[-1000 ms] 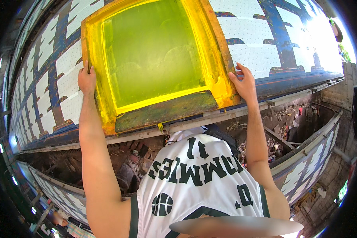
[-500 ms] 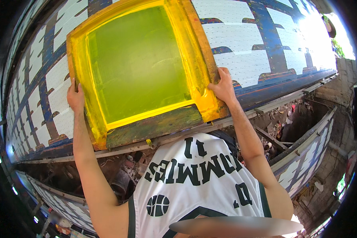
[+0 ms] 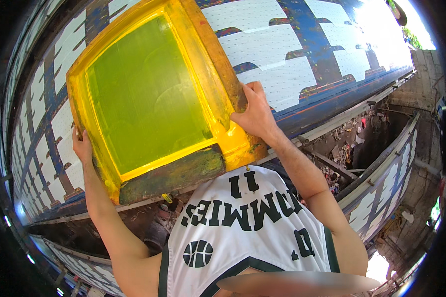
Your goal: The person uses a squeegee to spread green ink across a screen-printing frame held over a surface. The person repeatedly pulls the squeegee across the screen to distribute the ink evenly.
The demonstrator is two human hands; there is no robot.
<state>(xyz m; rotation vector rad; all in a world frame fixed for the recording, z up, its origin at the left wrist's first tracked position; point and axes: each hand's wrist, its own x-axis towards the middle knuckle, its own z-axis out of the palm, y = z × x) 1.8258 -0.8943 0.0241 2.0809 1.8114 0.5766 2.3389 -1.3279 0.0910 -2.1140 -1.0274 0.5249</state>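
A square wooden screen frame (image 3: 218, 54), smeared with yellow paint around a yellow-green mesh panel (image 3: 143, 89), is held over the long slanted printing table. My left hand (image 3: 83, 146) grips its left side, low down, fingers curled round the edge. My right hand (image 3: 253, 111) is closed on the right side, thumb on the yellow-stained face. A dark, paint-crusted strip (image 3: 171, 171) runs along the frame's near end, beside a thick patch of wet yellow paint (image 3: 233, 143). The near end reaches my white jersey (image 3: 243, 222).
The table (image 3: 332, 91) carries rows of white cut pieces (image 3: 287, 79) on a dark blue, paint-spotted surface, with a metal rail (image 3: 376, 99) along its near edge. A debris-filled gap (image 3: 362, 138) separates it from another patterned table (image 3: 376, 198) at the right. Concrete floor (image 3: 421, 188) shows far right.
The frame, with both my hands on it, has shifted left and toward my body in the view, and sits at more of a slant, its right side nearer the middle.
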